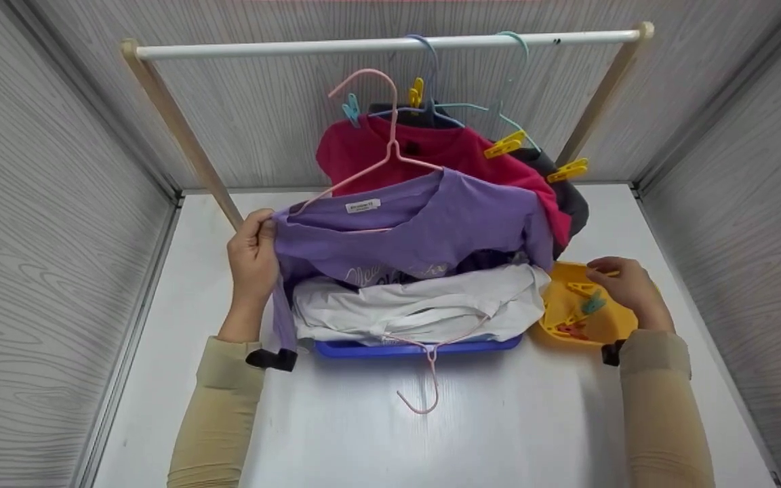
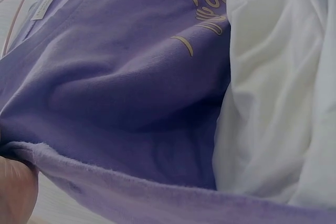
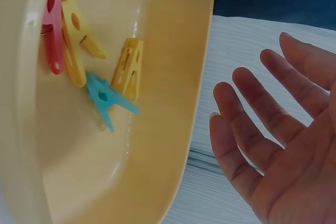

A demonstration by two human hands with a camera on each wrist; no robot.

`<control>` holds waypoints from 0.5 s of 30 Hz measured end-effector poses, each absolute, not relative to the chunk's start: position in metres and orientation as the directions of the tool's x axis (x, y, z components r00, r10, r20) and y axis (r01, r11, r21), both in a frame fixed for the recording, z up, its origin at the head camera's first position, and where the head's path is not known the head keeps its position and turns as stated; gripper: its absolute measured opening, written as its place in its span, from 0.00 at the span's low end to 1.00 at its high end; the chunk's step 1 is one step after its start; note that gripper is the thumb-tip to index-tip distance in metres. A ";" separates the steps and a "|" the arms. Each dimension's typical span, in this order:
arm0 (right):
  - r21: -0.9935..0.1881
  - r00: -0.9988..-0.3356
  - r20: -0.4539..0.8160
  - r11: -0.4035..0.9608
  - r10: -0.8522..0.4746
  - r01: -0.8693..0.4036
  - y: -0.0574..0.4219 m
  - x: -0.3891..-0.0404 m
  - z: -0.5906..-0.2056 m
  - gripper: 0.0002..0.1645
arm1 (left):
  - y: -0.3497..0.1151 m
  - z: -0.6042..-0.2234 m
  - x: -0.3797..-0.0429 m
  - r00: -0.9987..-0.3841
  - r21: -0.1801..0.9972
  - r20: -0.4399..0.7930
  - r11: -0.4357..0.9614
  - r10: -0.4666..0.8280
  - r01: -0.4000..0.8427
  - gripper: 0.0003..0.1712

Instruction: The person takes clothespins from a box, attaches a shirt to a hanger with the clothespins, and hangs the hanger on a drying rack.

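My left hand (image 1: 253, 257) pinches the shoulder of a purple shirt (image 1: 485, 210), which is on a pink hanger (image 1: 394, 135). In the left wrist view, the thumb's edge (image 2: 16, 187) shows at the gathered purple cloth (image 2: 105, 77). My right hand (image 1: 628, 288) hovers at the right rim of a yellow basket (image 1: 624, 322), its fingers loosely bent and holding nothing. Inside the basket lie several clothespins: a teal one (image 3: 105, 95), a red one (image 3: 52, 30) and yellow ones (image 3: 128, 69).
A white garment (image 1: 417, 305) with another pink hanger (image 1: 431, 366) lies on a blue tray (image 1: 363, 350). Behind, a red shirt (image 1: 377, 149) and a dark garment (image 1: 573, 203) hang from a white rail (image 1: 282, 47) with clothespins (image 1: 506, 144) on them.
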State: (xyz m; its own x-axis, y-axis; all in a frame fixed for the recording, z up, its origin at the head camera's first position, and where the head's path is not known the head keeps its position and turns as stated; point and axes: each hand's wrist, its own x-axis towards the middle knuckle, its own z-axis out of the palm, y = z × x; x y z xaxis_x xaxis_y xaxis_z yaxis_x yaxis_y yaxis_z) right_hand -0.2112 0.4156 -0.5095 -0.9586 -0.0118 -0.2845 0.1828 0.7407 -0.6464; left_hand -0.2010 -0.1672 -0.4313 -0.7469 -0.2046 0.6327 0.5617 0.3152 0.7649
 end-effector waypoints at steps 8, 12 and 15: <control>-0.626 -0.946 -0.316 0.765 -0.069 0.153 0.413 -0.215 -0.519 0.28 | -0.163 -0.426 -0.195 -0.746 0.767 0.636 0.269 -0.198 0.582 0.06; -0.602 -0.923 -0.375 0.779 -0.081 0.176 0.413 -0.218 -0.522 0.30 | -0.164 -0.428 -0.196 -0.743 0.766 0.639 0.259 -0.201 0.588 0.06; -0.603 -0.883 -0.462 0.759 -0.080 0.247 0.415 -0.219 -0.523 0.33 | -0.164 -0.429 -0.196 -0.739 0.763 0.643 0.256 -0.202 0.594 0.06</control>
State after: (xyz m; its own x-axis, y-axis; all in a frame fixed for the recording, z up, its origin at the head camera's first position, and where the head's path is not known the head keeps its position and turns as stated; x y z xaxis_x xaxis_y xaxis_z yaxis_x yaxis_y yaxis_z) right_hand -0.2194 0.4150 -0.5230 -0.8833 -0.0798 -0.4620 0.2468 0.7586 -0.6030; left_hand -0.1961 -0.1642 -0.4285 -0.7391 -0.2015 0.6427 0.5938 0.2557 0.7629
